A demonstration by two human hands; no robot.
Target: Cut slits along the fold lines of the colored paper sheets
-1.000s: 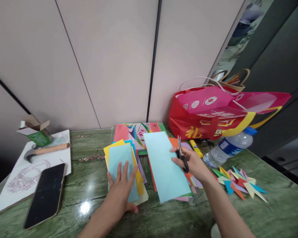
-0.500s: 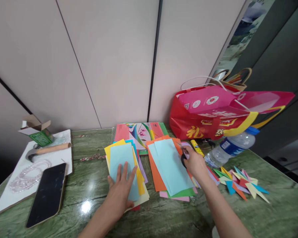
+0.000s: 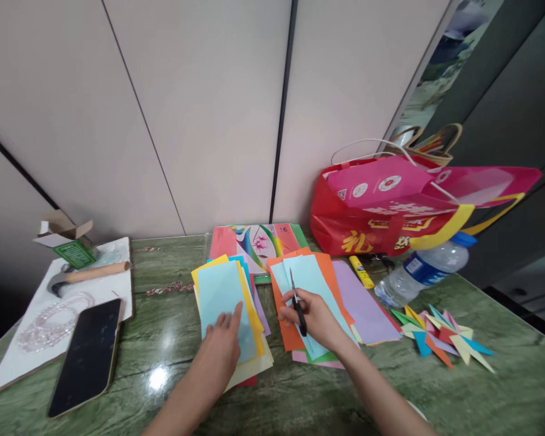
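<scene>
My left hand [image 3: 218, 350] rests on a stack of coloured paper, its index finger stretched out and the other fingers partly bent. On top of that stack is a light blue sheet [image 3: 217, 288], with yellow, cream, red and purple edges showing beneath. In my right hand [image 3: 320, 320] is a pair of black-handled scissors [image 3: 300, 310], blades pointing up and away. They are over a second stack, where light blue sheets [image 3: 309, 274] lie on orange paper [image 3: 329, 275]. Beside it, purple paper [image 3: 361, 306] is partly covered by this stack.
Behind the stacks lies a colourful paper pack [image 3: 254, 242]. At right are a glue stick [image 3: 361, 272], a water bottle [image 3: 424, 272], a red bag [image 3: 345, 224] and folded paper pieces [image 3: 445, 336]. A phone [image 3: 86, 357], a hammer [image 3: 93, 274] and a small box [image 3: 72, 245] are at left.
My right hand has moved left with the scissors, from the right edge of the second stack to above it, uncovering the purple paper. My left hand's spread fingers have bent and drawn slightly back.
</scene>
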